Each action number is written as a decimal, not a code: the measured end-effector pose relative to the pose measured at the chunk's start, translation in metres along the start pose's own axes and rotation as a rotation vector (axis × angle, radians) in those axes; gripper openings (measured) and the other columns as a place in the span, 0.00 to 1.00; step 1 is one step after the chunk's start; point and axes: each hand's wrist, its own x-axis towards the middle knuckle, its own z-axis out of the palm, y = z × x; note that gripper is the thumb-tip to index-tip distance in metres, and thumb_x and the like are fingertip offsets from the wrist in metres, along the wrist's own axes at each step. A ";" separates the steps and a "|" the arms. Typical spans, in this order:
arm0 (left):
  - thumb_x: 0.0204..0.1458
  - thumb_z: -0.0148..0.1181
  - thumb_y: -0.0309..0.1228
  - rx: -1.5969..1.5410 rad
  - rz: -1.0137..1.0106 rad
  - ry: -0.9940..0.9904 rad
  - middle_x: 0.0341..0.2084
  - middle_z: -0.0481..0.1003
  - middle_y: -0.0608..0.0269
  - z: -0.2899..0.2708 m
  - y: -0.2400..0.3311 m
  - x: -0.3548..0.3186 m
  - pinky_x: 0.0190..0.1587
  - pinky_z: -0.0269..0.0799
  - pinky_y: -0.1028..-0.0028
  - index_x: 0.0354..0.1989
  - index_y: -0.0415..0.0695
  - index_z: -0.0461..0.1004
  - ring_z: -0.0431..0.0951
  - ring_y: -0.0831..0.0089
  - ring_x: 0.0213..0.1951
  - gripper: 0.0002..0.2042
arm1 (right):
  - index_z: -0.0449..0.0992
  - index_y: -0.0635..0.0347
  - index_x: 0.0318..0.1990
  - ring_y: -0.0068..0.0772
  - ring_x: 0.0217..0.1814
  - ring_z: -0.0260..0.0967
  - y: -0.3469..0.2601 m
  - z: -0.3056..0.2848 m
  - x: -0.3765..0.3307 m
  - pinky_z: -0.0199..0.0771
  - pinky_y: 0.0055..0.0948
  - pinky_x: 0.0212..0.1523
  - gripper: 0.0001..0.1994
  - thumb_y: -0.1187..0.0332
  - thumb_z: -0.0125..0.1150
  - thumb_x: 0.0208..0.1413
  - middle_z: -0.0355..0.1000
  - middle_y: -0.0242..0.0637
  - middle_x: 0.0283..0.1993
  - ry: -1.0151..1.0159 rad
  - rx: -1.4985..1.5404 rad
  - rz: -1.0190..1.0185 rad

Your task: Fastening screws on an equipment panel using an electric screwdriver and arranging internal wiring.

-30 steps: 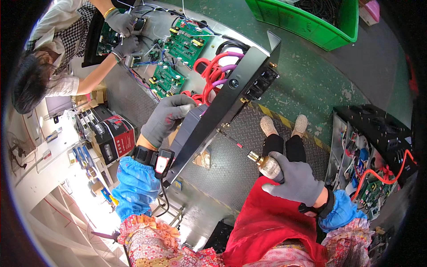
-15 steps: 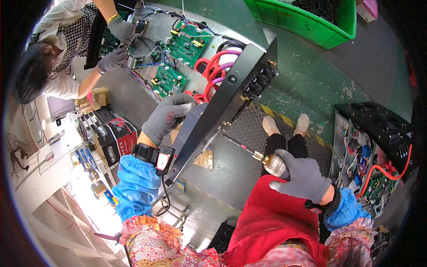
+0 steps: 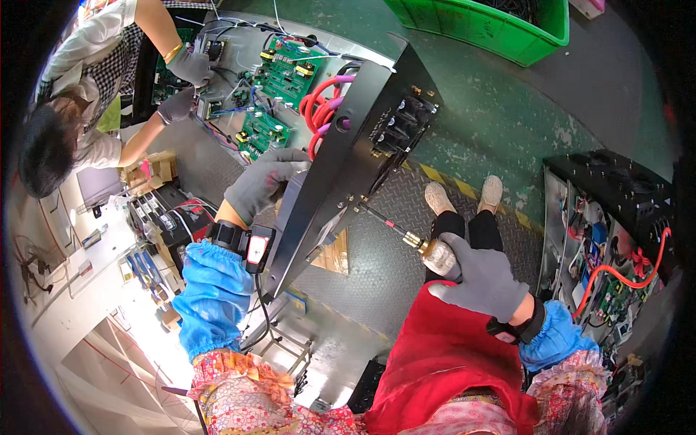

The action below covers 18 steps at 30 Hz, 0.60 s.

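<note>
A black metal panel [image 3: 330, 170] stands tilted before me, part of a chassis with green circuit boards [image 3: 290, 71] and thick red cables [image 3: 316, 109]. Grey-gloved, my left hand [image 3: 262, 183] is closed at the panel's inner side, its fingertips partly hidden behind the edge. My right hand [image 3: 484, 279], also gloved, is wrapped round the clear handle of a screwdriver [image 3: 437, 255]. The shaft points up and left, and its tip meets the panel's lower edge beside small brass-coloured screws. Black terminal blocks [image 3: 400, 125] sit on the panel's outer face.
At the upper left a co-worker's gloved hands [image 3: 177, 105] work at the same chassis. A green crate [image 3: 500, 32] with black cables stands at the top right. Another opened chassis [image 3: 602, 167] with a red cable is at the right. Boxes and tools lie on the left bench.
The screwdriver tip has come up to the panel's edge, with my right hand a little further left. My left hand keeps its place at the panel. The whole view has shifted slightly.
</note>
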 end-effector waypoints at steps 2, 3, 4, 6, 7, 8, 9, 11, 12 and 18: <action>0.57 0.63 0.30 0.036 0.004 0.010 0.38 0.79 0.65 -0.004 -0.002 0.000 0.40 0.76 0.78 0.50 0.36 0.76 0.80 0.79 0.37 0.15 | 0.63 0.61 0.64 0.52 0.34 0.78 0.001 0.000 0.002 0.76 0.45 0.35 0.42 0.42 0.66 0.47 0.77 0.50 0.30 0.000 0.004 0.003; 0.57 0.62 0.29 0.069 0.008 0.020 0.38 0.79 0.65 -0.005 -0.003 0.000 0.40 0.76 0.78 0.50 0.36 0.76 0.79 0.79 0.37 0.14 | 0.62 0.61 0.64 0.52 0.34 0.78 0.003 0.002 0.003 0.76 0.45 0.35 0.42 0.42 0.66 0.47 0.77 0.50 0.30 0.008 0.014 -0.001; 0.57 0.62 0.29 0.071 0.007 0.017 0.38 0.79 0.65 -0.001 -0.004 0.000 0.40 0.76 0.78 0.50 0.36 0.76 0.79 0.79 0.37 0.14 | 0.62 0.61 0.65 0.52 0.34 0.78 0.004 0.003 0.003 0.76 0.45 0.35 0.43 0.42 0.66 0.47 0.77 0.50 0.30 0.015 0.025 -0.002; 0.58 0.62 0.29 0.109 0.080 0.068 0.38 0.79 0.65 0.008 -0.003 -0.001 0.39 0.75 0.78 0.48 0.36 0.76 0.79 0.79 0.37 0.13 | 0.63 0.59 0.64 0.54 0.34 0.78 0.004 0.004 0.004 0.76 0.46 0.37 0.42 0.44 0.68 0.45 0.77 0.50 0.30 0.019 0.033 0.016; 0.58 0.62 0.29 0.110 0.078 0.069 0.38 0.79 0.65 0.009 -0.001 -0.003 0.39 0.75 0.78 0.48 0.36 0.76 0.79 0.79 0.37 0.13 | 0.64 0.57 0.63 0.56 0.35 0.78 0.003 0.004 0.004 0.76 0.47 0.38 0.41 0.46 0.70 0.43 0.77 0.50 0.30 0.019 0.039 0.028; 0.58 0.63 0.29 0.142 0.125 0.065 0.38 0.79 0.64 0.011 0.000 -0.004 0.39 0.75 0.78 0.48 0.35 0.76 0.79 0.79 0.37 0.13 | 0.64 0.57 0.63 0.56 0.35 0.78 0.004 0.005 0.004 0.76 0.47 0.38 0.41 0.46 0.70 0.43 0.77 0.50 0.30 0.018 0.041 0.027; 0.58 0.63 0.29 0.174 0.172 0.061 0.38 0.79 0.64 0.011 0.000 -0.006 0.39 0.75 0.78 0.47 0.35 0.77 0.79 0.79 0.37 0.12 | 0.64 0.57 0.63 0.56 0.34 0.78 0.004 0.006 0.004 0.76 0.47 0.37 0.41 0.46 0.70 0.43 0.77 0.50 0.30 0.033 0.042 0.014; 0.57 0.63 0.29 0.141 0.147 0.052 0.38 0.79 0.64 0.006 -0.002 -0.005 0.39 0.75 0.78 0.47 0.35 0.77 0.79 0.79 0.37 0.12 | 0.64 0.57 0.63 0.56 0.34 0.78 0.004 0.007 0.004 0.76 0.47 0.37 0.41 0.46 0.70 0.43 0.77 0.50 0.30 0.048 0.042 -0.001; 0.57 0.63 0.29 0.109 0.123 0.040 0.38 0.79 0.64 0.004 -0.003 -0.005 0.39 0.75 0.78 0.47 0.35 0.77 0.79 0.80 0.37 0.12 | 0.64 0.57 0.63 0.55 0.34 0.78 0.003 0.007 0.005 0.76 0.47 0.37 0.41 0.46 0.70 0.43 0.77 0.50 0.30 0.046 0.039 0.002; 0.58 0.63 0.29 0.238 0.142 0.116 0.37 0.79 0.65 0.012 -0.003 -0.005 0.40 0.75 0.79 0.46 0.35 0.77 0.79 0.80 0.38 0.12 | 0.65 0.57 0.62 0.55 0.33 0.78 0.002 0.008 0.008 0.77 0.46 0.36 0.40 0.47 0.70 0.43 0.77 0.49 0.29 0.066 0.046 0.002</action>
